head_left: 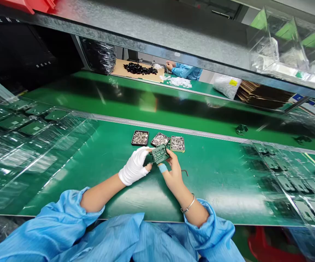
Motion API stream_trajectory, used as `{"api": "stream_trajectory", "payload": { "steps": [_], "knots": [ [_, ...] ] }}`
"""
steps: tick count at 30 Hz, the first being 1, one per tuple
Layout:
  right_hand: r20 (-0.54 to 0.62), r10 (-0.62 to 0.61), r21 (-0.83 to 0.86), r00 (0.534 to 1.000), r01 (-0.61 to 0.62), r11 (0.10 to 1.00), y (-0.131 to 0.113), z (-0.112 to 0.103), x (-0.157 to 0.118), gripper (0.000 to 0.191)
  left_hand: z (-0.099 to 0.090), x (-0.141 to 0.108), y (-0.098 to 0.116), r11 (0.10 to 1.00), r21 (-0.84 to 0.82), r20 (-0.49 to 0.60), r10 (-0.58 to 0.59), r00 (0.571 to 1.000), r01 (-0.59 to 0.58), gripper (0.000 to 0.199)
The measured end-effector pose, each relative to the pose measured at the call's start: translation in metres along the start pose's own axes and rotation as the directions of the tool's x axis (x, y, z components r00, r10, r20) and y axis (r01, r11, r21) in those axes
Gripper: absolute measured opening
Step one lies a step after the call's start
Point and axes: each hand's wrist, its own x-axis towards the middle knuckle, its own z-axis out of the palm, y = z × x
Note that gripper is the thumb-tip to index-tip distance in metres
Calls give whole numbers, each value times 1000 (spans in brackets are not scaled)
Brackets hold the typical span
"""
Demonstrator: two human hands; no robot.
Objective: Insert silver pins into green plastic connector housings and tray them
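Between my two hands is a dark green slotted plastic part (160, 154), raised a little above the green bench top. My left hand (135, 166), in a white glove with bare fingertips, grips its left edge. My right hand (173, 168), bare with blue tape round the thumb, pinches its right side. Just beyond the part stand three small square trays of metal bits: the left tray (132, 142), the middle tray (153, 143) and the right tray (178, 150). A small black hex key (185, 172) lies right of my right hand.
Clear blister trays (50, 145) with green parts cover the bench's left side; more trays (288, 182) stand at right. A metal shelf (157, 36) spans overhead. Beyond the metal rail runs a green belt (146, 103). Across it, a co-worker's hand (169, 66) shows near white pieces.
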Motion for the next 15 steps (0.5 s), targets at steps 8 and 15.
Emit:
{"api": "stream_trajectory", "payload": {
  "steps": [8,15],
  "knots": [
    [48,12,49,999,-15,999,6,3,-1,62,-9,-2,2,986,20,-24,-163,986,163,44],
    [141,-32,33,989,28,999,11,10,-6,57,-75,74,-79,752,287,-2,-619,786,593,35]
  ]
}}
